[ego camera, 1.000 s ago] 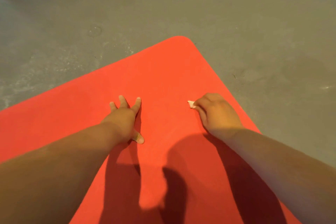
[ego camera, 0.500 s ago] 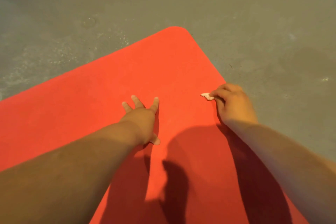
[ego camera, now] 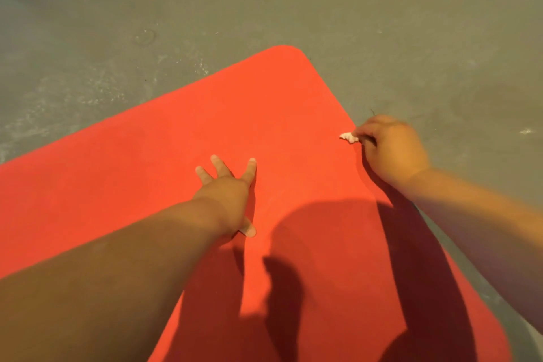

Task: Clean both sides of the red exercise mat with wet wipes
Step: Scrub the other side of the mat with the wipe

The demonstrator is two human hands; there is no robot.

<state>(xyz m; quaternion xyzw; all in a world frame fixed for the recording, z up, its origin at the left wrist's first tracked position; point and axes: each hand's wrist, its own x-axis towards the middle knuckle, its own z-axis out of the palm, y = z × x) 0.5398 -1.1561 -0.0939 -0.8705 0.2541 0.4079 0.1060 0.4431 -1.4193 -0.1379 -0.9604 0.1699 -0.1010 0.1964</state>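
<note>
While crumpled, wipe [ego camera: 349, 137] at mat [ego camera: 235, 114] edge.

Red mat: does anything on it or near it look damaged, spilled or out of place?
Nothing stands out. The red mat lies flat on the grey floor, without visible tears. The left hand rests on it; the right hand pinches a crumpled wipe at its edge.
</note>
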